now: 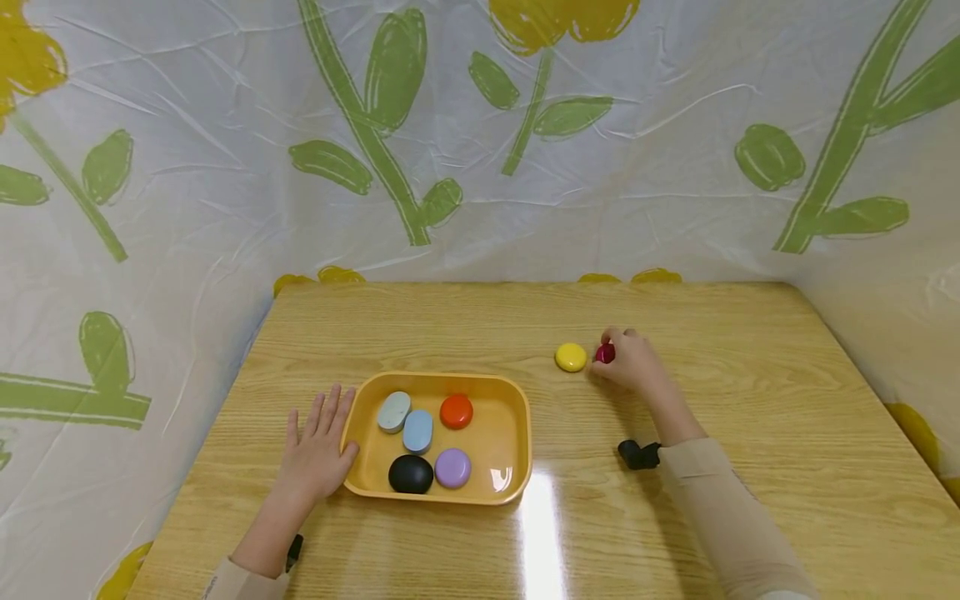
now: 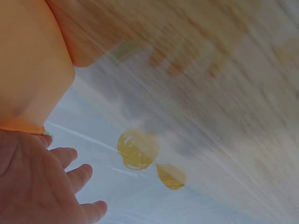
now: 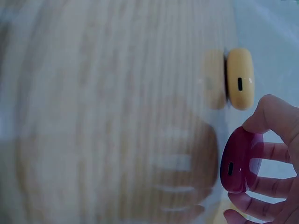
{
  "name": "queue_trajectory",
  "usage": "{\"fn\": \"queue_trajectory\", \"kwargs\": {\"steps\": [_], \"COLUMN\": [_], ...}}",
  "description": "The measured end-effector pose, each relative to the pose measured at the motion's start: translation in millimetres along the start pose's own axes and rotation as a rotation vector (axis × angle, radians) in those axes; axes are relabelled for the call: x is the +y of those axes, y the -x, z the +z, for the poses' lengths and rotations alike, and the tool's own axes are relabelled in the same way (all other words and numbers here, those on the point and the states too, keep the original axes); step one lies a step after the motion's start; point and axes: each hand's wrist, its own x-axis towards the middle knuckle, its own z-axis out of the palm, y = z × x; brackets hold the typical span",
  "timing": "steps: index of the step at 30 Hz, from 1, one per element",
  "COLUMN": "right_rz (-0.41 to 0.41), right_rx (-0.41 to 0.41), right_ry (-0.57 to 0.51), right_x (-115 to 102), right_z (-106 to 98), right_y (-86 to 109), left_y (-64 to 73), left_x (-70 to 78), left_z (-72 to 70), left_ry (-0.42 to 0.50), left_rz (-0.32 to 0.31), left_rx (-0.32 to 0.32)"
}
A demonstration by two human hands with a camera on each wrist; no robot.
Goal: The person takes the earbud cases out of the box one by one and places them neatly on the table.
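Observation:
My right hand (image 1: 636,365) holds a dark red earbud case (image 3: 235,161) between thumb and fingers, its small charging slot showing in the right wrist view. Just left of it on the table lies a yellow earbud case (image 1: 571,357). My left hand (image 1: 318,460) spreads its straight fingers beside the orange tray (image 1: 498,437), the thumb at the tray's left rim. Inside the tray lie a red case (image 1: 456,411), a purple case (image 1: 453,468), a black case (image 1: 411,474), a light blue case (image 1: 417,431) and a pale grey-green case (image 1: 393,412).
The wooden table (image 1: 712,333) carries a bright light reflection to the right of the tray's front corner. Behind and beside it hangs a white sheet (image 1: 225,167) with green leaves and yellow flowers. Black wrist devices (image 1: 639,455) sit at both wrists.

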Motion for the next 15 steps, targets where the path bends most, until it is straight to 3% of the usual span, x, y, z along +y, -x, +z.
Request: {"fn": "queue_trajectory", "kwargs": {"steps": [7, 15], "right_rz": [0.020, -0.016], "right_rx": [0.003, 0.038], "right_ry": [0.017, 0.075], "right_x": [1.6, 4.4], "right_z": [8.4, 10.5], "right_y": [0.7, 3.3], "left_y": [0.3, 0.0], "left_x": [-0.8, -0.8], "left_z": [0.3, 1.1], "left_ry": [0.004, 0.010], "left_rz": [0.004, 0.007], "left_rx": [0.008, 0.012]}}
